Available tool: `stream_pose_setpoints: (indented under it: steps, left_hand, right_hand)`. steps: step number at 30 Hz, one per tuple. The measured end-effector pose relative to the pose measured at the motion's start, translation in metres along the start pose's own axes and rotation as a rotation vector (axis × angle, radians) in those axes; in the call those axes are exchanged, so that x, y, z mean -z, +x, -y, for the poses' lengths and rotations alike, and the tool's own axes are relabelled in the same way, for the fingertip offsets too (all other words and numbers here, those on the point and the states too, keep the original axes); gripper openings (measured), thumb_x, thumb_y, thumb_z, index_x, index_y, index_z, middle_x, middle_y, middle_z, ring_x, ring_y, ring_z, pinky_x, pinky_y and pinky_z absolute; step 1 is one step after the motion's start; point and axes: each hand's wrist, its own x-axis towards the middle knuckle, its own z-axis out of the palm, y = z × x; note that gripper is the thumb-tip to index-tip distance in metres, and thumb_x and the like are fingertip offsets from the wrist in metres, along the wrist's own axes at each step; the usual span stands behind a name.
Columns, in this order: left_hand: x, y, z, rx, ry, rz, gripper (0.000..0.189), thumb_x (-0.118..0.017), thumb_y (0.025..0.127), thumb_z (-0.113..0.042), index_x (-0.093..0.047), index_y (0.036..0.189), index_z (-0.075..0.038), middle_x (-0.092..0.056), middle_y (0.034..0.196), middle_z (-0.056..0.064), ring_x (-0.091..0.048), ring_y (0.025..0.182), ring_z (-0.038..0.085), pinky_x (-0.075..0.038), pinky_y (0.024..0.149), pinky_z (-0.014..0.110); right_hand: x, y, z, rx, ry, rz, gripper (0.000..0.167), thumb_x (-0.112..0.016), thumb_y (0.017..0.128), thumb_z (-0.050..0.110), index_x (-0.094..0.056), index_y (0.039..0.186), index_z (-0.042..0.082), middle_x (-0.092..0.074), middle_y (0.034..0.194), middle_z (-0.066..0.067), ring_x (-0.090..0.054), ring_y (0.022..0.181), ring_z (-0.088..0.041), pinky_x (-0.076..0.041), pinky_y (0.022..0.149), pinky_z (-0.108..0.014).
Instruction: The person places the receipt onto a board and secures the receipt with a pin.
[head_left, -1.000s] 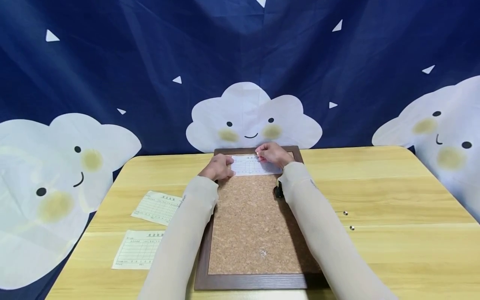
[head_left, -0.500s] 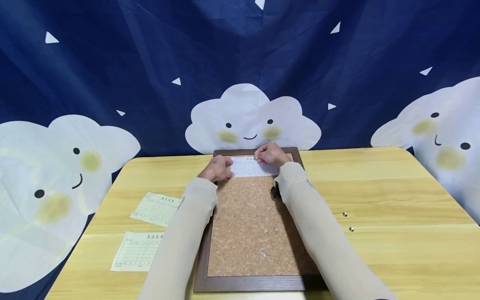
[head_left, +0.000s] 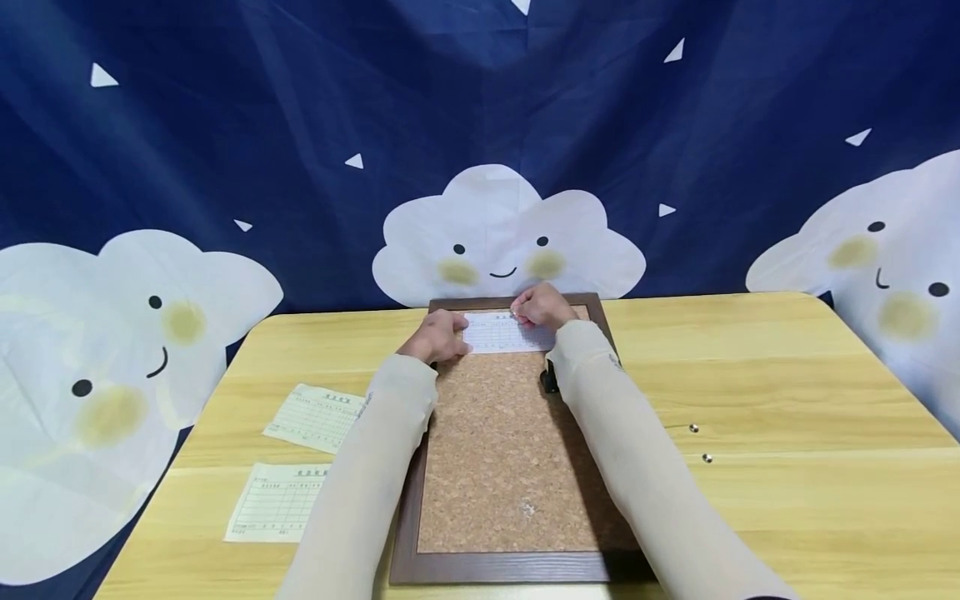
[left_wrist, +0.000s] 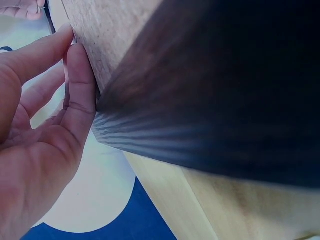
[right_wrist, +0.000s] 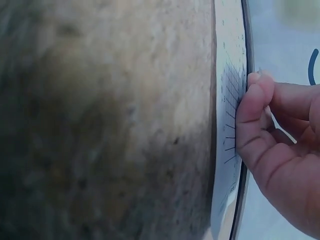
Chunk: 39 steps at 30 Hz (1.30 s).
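A white form slip with printed lines [head_left: 491, 333] lies across the top of a cork board [head_left: 510, 450] in a brown frame. My left hand [head_left: 435, 336] presses the slip's left edge, its thumb and index finger spread along that side. Near the slip's upper edge, my right hand [head_left: 545, 307] pinches a small silver thumbtack [head_left: 513, 315], mostly covered by the fingertips. In the right wrist view the right hand [right_wrist: 280, 145] rests against the slip [right_wrist: 227, 100]. The left wrist view has the left fingers [left_wrist: 80, 85] at the board's surface.
Two pale green forms, an upper one [head_left: 311, 417] and a lower one [head_left: 273, 504], lie left of the board, partly behind the left sleeve. Two silver thumbtacks, one farther [head_left: 693, 428] and one nearer [head_left: 707, 458], sit on the wooden table [head_left: 810, 517]. A blue cloud-print curtain [head_left: 480, 100] hangs behind.
Both hands stay at the slip. The right fingers shift only slightly over its upper edge, still pinching the thumbtack.
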Motion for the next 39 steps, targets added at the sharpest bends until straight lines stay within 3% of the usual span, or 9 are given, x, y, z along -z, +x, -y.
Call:
stream_pose_setpoints:
  steps: [9, 18, 30, 39]
  left_hand:
    - [-0.001, 0.0, -0.001, -0.003, -0.003, 0.0, 0.054, -0.073, 0.091, -0.007, -0.055, 0.142, -0.006, -0.047, 0.15, 0.011, -0.042, 0.136, 0.021, -0.034, 0.113, 0.039]
    - [0.001, 0.0, -0.002, -0.018, 0.011, -0.008, 0.053, -0.073, 0.091, -0.007, -0.056, 0.142, -0.004, -0.05, 0.148, 0.011, -0.043, 0.137, 0.023, -0.034, 0.113, 0.038]
    - [0.001, 0.0, -0.001, -0.003, -0.002, -0.004, 0.053, -0.073, 0.091, -0.007, -0.056, 0.142, -0.005, -0.049, 0.149, 0.011, -0.043, 0.137, 0.023, -0.033, 0.114, 0.039]
    - [0.001, 0.001, -0.002, 0.018, -0.013, 0.003, 0.053, -0.072, 0.092, -0.007, -0.056, 0.142, -0.006, -0.049, 0.149, 0.01, -0.043, 0.137, 0.022, -0.033, 0.113, 0.039]
  right_hand:
    - [0.001, 0.002, 0.003, 0.002, -0.144, 0.012, 0.022, -0.05, 0.092, -0.006, -0.071, 0.1, -0.009, -0.057, 0.064, 0.001, -0.05, 0.061, -0.008, -0.046, 0.058, -0.02]
    - [0.001, 0.007, 0.01, -0.066, -0.261, 0.017, 0.024, -0.048, 0.095, -0.001, -0.072, 0.092, -0.002, -0.057, 0.064, 0.001, -0.051, 0.062, -0.01, -0.044, 0.059, -0.022]
    - [0.0, 0.007, 0.01, -0.098, -0.216, -0.026, 0.024, -0.049, 0.095, 0.0, -0.073, 0.088, -0.001, -0.063, 0.074, -0.004, -0.053, 0.067, -0.014, -0.045, 0.062, -0.024]
    - [-0.002, 0.007, 0.01, -0.112, -0.188, -0.036, 0.023, -0.052, 0.099, 0.005, -0.073, 0.093, -0.003, -0.062, 0.069, -0.002, -0.055, 0.065, -0.012, -0.047, 0.061, -0.022]
